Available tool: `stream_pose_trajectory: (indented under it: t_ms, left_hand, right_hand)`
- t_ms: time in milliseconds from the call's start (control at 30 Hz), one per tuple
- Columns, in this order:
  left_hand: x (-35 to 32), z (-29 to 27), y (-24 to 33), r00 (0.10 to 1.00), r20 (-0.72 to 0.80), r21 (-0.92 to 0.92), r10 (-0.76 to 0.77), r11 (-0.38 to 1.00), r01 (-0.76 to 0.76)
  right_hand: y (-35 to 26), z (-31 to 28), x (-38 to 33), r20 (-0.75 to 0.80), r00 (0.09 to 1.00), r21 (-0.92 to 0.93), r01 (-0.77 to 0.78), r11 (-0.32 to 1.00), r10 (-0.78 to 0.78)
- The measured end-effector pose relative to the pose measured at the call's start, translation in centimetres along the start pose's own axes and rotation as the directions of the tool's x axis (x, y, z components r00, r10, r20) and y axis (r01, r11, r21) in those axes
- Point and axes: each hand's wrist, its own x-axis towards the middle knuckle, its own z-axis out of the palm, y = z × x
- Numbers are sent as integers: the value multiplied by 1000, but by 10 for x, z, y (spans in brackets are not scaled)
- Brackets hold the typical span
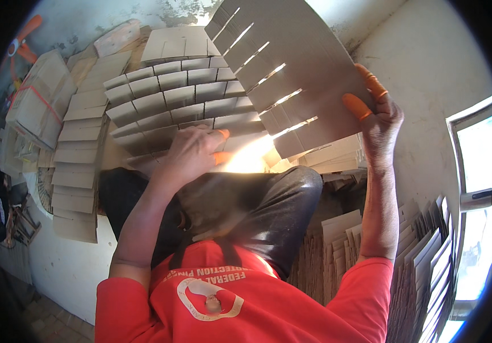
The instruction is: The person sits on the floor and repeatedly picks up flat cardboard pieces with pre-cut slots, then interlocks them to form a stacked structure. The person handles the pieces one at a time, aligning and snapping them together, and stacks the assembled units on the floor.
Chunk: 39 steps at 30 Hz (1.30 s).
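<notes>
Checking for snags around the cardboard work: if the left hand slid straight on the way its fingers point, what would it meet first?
The left hand points toward the slotted cardboard sheet held up by the right hand. It would probably meet that sheet's lower edge first, though depth is unclear.

I have one view only, from the head-worn fisheye, looking steeply down over the red printed shirt (246, 303) and dark trousered lap (240, 200). It sits close: both forearms rise from the lower edge to the slotted grey cardboard sheet (291, 74). Straight edges bow near the black rim.
</notes>
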Motion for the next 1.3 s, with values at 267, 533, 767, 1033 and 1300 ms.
stream_pose_trajectory:
  t_ms: [267,533,767,1033,1300]
  left_hand:
    - [-2,23,-2,996,8,-9,-92,996,92]
    - [-3,30,-10,994,-55,-63,-90,994,87]
    - [-1,29,-11,989,-18,-39,-144,989,143]
    - [-1,29,-12,994,-10,-64,-110,992,109]
    - [-2,31,-13,993,11,-46,-119,992,119]
  right_hand:
    - [11,28,1,41,998,-33,-40,999,41]
    - [17,37,3,62,996,-72,-64,995,69]
    - [26,45,-1,80,994,-65,-71,995,76]
    - [35,51,-15,104,994,-122,-6,992,19]
    - [39,50,-26,69,997,-83,-17,996,22]
